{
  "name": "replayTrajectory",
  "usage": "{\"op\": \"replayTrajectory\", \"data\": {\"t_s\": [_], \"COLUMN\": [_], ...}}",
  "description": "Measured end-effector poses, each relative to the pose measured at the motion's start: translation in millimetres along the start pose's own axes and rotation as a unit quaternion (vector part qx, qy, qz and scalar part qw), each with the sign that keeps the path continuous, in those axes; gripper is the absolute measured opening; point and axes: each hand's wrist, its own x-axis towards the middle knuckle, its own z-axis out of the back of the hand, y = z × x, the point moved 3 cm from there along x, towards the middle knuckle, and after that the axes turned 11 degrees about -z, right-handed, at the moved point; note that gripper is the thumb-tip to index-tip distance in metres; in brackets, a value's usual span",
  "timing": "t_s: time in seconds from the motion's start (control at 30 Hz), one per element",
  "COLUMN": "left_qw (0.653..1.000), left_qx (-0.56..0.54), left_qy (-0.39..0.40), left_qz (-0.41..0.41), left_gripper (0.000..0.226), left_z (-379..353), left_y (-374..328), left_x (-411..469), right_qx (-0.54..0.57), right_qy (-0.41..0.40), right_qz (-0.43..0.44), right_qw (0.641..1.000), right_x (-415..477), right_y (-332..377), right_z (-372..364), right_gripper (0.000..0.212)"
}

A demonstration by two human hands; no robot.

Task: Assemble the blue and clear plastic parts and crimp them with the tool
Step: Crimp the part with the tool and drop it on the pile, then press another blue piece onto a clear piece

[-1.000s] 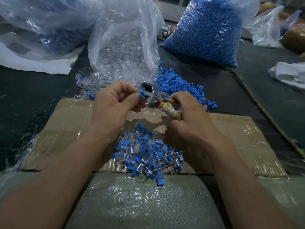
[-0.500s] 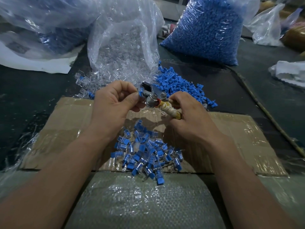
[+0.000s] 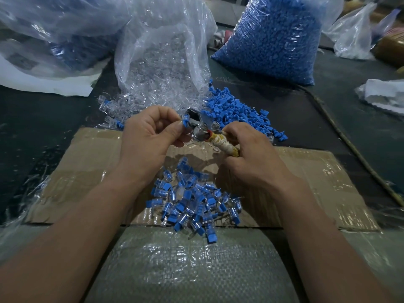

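Note:
My left hand [image 3: 148, 138] pinches a small blue and clear part [image 3: 185, 123] between thumb and forefinger, held against the metal jaws of the crimping tool [image 3: 199, 125]. My right hand [image 3: 247, 154] grips the tool's yellowish wrapped handle [image 3: 223, 144]. Both hands hover above a cardboard sheet [image 3: 87, 162]. A heap of assembled blue and clear parts [image 3: 192, 202] lies on the cardboard below the hands. Loose blue parts [image 3: 236, 110] are piled just beyond the tool, and loose clear parts [image 3: 122, 103] spill from a bag on the left.
An open clear bag of clear parts [image 3: 161, 62] stands behind the hands. A full bag of blue parts [image 3: 273, 38] stands at the back right. More plastic bags [image 3: 54, 29] lie at the back left. A woven sack [image 3: 185, 265] lies nearest me. A cord [image 3: 354, 149] runs along the right.
Hardly anything has moved. The left hand keeps the blue part at the tool's jaws and the right hand stays on the handle.

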Motion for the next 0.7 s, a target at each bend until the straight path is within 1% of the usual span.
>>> {"op": "replayTrajectory", "data": {"t_s": [0.33,0.57,0.7], "left_qw": [1.000,0.999,0.999], "left_qx": [0.015,0.030,0.029], "left_qy": [0.004,-0.008,-0.015], "left_qz": [-0.006,-0.013,-0.006], "left_gripper": [0.024,0.025,0.022], "left_z": [-1.2,-1.4,-1.1], "left_y": [-0.9,-3.4,-4.9], "left_x": [-1.3,-2.3,-2.3], "right_qx": [0.003,0.012,0.016], "right_qy": [0.015,-0.002,-0.012], "right_qz": [-0.011,-0.024,-0.017], "right_qw": [1.000,1.000,1.000], "right_x": [-0.5,-2.4,-2.7], "right_y": [1.6,5.3,5.5], "right_z": [2.0,3.1,2.8], "right_gripper": [0.023,0.021,0.022]}}
